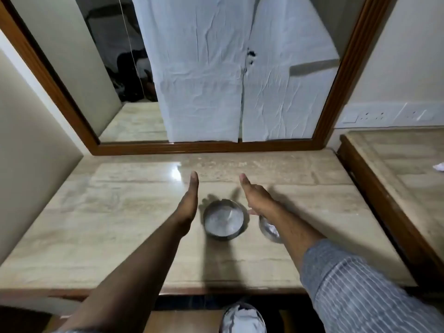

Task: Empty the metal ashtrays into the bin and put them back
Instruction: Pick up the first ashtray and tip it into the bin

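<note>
Two round metal ashtrays stand on the marble table [120, 212]. The left ashtray [223, 221] holds pale ash and sits in plain sight between my forearms. My right forearm partly covers the right ashtray [268, 229]. My left hand [189, 200] is stretched flat, fingers together, just left of the left ashtray, holding nothing. My right hand [254, 195] reaches forward beyond both ashtrays, fingers extended, empty. A bin [242, 319] with crumpled white paper in it shows below the table's front edge.
A wood-framed mirror [204, 147] covered with white paper stands against the wall behind the table. To the right is a second marble-topped surface [396, 169] with a scrap of paper [438, 166]. A wall closes the left side.
</note>
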Tool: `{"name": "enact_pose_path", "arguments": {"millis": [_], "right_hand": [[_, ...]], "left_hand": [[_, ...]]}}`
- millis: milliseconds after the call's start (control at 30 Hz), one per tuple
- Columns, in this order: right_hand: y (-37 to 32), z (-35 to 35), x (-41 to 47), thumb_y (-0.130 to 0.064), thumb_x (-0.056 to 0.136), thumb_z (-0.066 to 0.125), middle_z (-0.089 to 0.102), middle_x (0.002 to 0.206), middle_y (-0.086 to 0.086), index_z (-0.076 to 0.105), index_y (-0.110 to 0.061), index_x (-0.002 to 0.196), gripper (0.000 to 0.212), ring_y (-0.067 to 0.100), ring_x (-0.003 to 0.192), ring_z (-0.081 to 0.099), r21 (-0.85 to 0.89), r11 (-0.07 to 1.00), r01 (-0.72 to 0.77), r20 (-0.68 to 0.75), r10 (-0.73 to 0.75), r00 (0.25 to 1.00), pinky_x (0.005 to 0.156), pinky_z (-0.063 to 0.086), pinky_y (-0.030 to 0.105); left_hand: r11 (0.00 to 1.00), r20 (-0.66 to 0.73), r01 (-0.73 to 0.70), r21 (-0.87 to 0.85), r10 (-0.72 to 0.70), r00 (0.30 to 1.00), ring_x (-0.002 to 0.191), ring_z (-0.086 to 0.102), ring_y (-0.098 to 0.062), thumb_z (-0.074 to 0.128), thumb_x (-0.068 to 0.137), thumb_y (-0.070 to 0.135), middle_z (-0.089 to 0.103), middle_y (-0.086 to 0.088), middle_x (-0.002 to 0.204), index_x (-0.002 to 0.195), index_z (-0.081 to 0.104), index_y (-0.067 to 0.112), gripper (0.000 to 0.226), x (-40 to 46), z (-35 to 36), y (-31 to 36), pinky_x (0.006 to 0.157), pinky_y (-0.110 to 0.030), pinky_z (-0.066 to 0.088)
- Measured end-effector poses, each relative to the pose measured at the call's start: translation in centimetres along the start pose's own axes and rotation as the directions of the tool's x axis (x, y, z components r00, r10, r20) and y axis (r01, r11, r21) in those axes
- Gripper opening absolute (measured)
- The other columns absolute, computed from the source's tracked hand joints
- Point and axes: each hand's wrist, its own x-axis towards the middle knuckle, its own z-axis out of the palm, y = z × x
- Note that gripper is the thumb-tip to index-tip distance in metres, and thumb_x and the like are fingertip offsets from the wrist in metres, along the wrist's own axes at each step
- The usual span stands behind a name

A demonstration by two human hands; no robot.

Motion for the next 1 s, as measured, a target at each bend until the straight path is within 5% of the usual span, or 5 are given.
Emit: {"name": "enact_pose_path", "arguments": {"millis": [167, 300, 500, 667, 1000], "right_hand": [[3.5, 3.9, 1.6, -0.046, 0.096, 0.043, 0.067, 0.096, 0.019, 0.058, -0.002, 0.102, 0.047, 0.036, 0.083, 0.068, -0.318, 0.948, -0.031, 0.035, 0.045, 0.998, 0.053, 0.048, 0.03], [5.4, 6.0, 1.7, -0.017, 0.095, 0.048, 0.067, 0.113, 0.019, 0.058, 0.0, 0.117, 0.029, 0.033, 0.096, 0.066, -0.531, 0.847, -0.028, 0.03, 0.052, 0.998, 0.058, 0.043, 0.027], [5.6, 7.3, 2.6, 0.004, 0.089, 0.045, 0.065, 0.116, 0.02, 0.056, 0.002, 0.12, 0.033, 0.033, 0.104, 0.064, -0.521, 0.849, -0.083, -0.062, 0.059, 0.996, 0.069, 0.047, 0.03], [5.7, 8.1, 2.1, -0.003, 0.087, 0.046, 0.068, 0.108, 0.018, 0.063, -0.003, 0.113, 0.031, 0.034, 0.097, 0.066, -0.458, 0.889, -0.027, -0.06, -0.001, 0.998, 0.071, 0.055, 0.033], [5.4, 6.3, -4.2, -0.006, 0.077, 0.049, 0.058, 0.067, 0.016, 0.054, 0.007, 0.073, 0.015, 0.037, 0.068, 0.066, -0.263, 0.96, 0.093, -0.082, -0.118, 0.99, 0.066, 0.058, 0.057]], "left_hand": [[0.988, 0.034, 0.144, -0.049, -0.143, 0.989, 0.139, 0.042, -0.018, 0.003, 0.097, 0.064, 0.046, -0.007, 0.15, 0.147, 0.041, 0.005, 0.087, -1.2, 1.3, -2.4, 0.11, -0.031, 0.029], [0.981, 0.068, 0.18, -0.075, -0.175, 0.982, 0.081, 0.072, 0.0, 0.004, 0.092, 0.072, 0.078, -0.002, 0.073, 0.086, 0.079, 0.013, 0.096, -0.3, 1.1, -5.8, 0.077, -0.019, 0.043], [0.957, -0.017, 0.209, -0.201, -0.216, 0.976, 0.082, 0.072, -0.009, 0.018, 0.093, 0.074, 0.077, 0.001, 0.084, 0.1, 0.072, 0.012, 0.082, 2.1, -0.1, -7.8, 0.077, -0.025, 0.05], [0.888, -0.194, 0.357, -0.291, -0.42, 0.886, 0.08, 0.062, -0.026, 0.049, 0.099, 0.021, 0.067, -0.01, 0.092, 0.091, 0.065, 0.008, 0.022, 3.3, -2.3, -10.6, 0.068, -0.033, 0.05], [0.584, 0.633, 0.647, -0.489, -0.273, 0.725, 0.105, 0.068, -0.049, 0.038, 0.084, 0.07, 0.065, -0.032, 0.123, 0.133, 0.06, 0.006, 0.083, 0.2, -2.4, -13.1, 0.073, -0.05, 0.062]]}}
